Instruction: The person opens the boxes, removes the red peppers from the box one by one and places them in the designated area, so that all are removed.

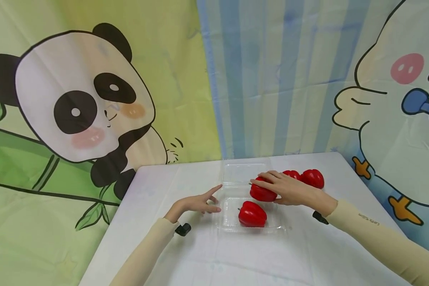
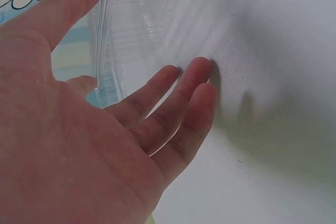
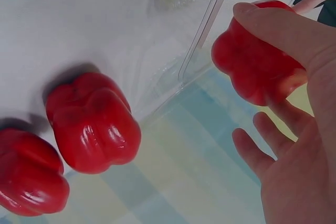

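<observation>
My right hand (image 1: 291,190) grips a red bell pepper (image 1: 261,190) between thumb and fingers, over the far part of a clear plastic box (image 1: 230,227). The right wrist view shows the thumb along one side of this pepper (image 3: 252,56). Inside the box, nearer to me, lies another red bell pepper (image 1: 252,214). At the box's left side is my left hand (image 1: 194,203), index finger stretched out. In the left wrist view its thumb and fingers are spread around the clear wall (image 2: 107,40), with the lower fingertips by the white tabletop.
Two more red bell peppers (image 1: 312,178) lie behind the right hand, partly covered in the head view; one (image 3: 94,124) shows whole from the right wrist. The box's clear lid (image 1: 244,173) lies folded back towards the curtain. A white cloth covers the table (image 1: 200,262).
</observation>
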{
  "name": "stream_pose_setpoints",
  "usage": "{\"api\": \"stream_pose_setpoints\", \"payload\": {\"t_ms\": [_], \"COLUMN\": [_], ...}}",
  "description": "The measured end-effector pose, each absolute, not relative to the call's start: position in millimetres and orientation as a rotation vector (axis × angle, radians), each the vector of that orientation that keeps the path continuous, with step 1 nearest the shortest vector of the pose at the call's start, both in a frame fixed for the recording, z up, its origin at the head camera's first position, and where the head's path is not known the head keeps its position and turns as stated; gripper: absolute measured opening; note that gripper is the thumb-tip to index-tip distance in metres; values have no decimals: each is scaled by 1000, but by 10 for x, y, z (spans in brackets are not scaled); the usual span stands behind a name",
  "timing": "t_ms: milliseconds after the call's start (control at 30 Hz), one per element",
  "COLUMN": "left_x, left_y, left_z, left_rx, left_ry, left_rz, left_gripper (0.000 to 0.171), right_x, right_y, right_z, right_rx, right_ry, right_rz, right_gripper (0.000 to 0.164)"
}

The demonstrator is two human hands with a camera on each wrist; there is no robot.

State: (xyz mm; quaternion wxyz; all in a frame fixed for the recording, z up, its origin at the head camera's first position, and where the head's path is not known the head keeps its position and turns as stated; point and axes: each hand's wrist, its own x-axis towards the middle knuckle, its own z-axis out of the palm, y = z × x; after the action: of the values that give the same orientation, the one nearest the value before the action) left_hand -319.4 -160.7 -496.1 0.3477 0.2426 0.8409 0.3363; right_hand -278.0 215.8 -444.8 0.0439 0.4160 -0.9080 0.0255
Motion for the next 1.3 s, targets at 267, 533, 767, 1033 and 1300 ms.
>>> {"api": "stream_pose_setpoints", "payload": {"t_ms": [267,533,767,1033,1300], "left_x": [-3218,-3205,-3183,-3210,-3231], "left_y": [-1613,-1591,-1591,-1600,-1617], "left_z": [-5001,-4962,-4937,-4979,-4984], "left_rx": [612,610,605,629,624], "left_ry": [2180,2178,2184,2184,2174], "left_rz": [877,871,867,868,873], "left_gripper": [97,98,97,98,99], "right_x": [-2770,-2742,-2708,-2673,-2630], "right_y": [2217,2264,2299,2369,2450], "right_z": [-4475,-4474,-4453,-4435,-4456], "right_rx": [1250,1212,1187,1142,1077], "right_ry": [-2757,-2766,-2750,-2770,-2817], "right_rz": [87,142,140,162,185], "right_gripper": [108,107,106,109,109]}}
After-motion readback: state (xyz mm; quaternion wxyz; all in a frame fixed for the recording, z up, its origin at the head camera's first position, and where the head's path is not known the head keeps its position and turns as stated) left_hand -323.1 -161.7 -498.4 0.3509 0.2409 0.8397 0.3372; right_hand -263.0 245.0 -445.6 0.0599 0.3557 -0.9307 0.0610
